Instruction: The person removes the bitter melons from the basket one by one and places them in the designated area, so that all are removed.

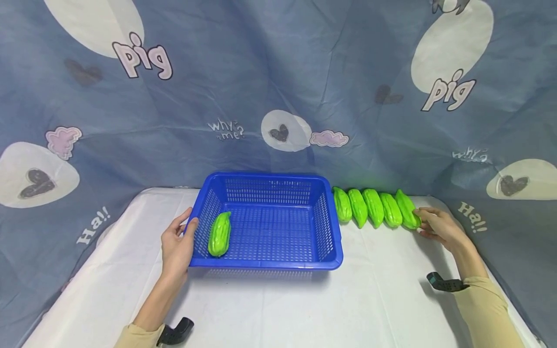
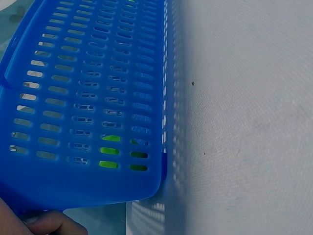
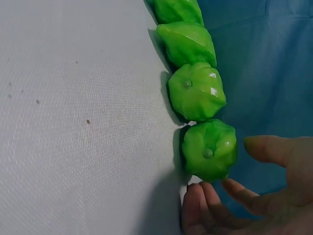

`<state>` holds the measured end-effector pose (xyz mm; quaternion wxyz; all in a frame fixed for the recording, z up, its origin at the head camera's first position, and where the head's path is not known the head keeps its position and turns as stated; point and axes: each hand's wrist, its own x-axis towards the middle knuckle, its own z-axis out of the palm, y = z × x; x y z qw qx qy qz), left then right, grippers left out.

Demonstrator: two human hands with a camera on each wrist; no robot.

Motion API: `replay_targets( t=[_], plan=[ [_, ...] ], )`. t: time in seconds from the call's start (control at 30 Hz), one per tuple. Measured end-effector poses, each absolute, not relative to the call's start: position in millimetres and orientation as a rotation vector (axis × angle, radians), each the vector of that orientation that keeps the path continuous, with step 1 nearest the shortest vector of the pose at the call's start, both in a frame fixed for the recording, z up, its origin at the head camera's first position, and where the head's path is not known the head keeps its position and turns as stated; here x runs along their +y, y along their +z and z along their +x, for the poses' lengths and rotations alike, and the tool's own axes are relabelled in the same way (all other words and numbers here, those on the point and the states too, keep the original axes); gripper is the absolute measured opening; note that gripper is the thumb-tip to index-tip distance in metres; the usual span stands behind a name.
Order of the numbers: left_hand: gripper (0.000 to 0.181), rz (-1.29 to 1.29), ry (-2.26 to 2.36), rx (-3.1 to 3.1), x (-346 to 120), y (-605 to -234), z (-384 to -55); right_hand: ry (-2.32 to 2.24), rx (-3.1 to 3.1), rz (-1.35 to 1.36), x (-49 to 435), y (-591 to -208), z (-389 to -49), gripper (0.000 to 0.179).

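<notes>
My left hand grips the left rim of a blue plastic basket, and its fingers show at the rim in the left wrist view. Inside the basket, near its left wall, lies one green bitter gourd. My right hand is at the outer end of a row of gourds. Its fingertips are right at the underside of the endmost gourd, while the thumb stands a little apart from it, the hand spread around that end.
Several more bitter gourds lie side by side, from the basket's right wall to my right hand. A white cloth covers the table. Behind it hangs a blue printed curtain, close to the basket and the gourds.
</notes>
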<state>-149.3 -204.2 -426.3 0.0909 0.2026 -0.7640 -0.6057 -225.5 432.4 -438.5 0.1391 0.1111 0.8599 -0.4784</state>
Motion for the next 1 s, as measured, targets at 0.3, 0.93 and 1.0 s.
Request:
replay_targets(
  t=[0.3,0.93,1.0],
  plan=[
    [0.052,0.584,-1.817,-2.251,-204.8,-427.1,-149.3,-1.331,2.588,0.321,424.9,-429.5,-226.1,0.081],
    [0.054,0.598,-1.851,-2.259,-205.2,-426.3,-148.8,-1.565,2.875,0.19,351.8,-389.3,-228.8,0.059],
    [0.054,0.6,-1.846,-2.263,-205.2,-426.4,-148.7,-1.59,2.853,0.161,341.6,-385.3,-229.0,0.059]
  ],
)
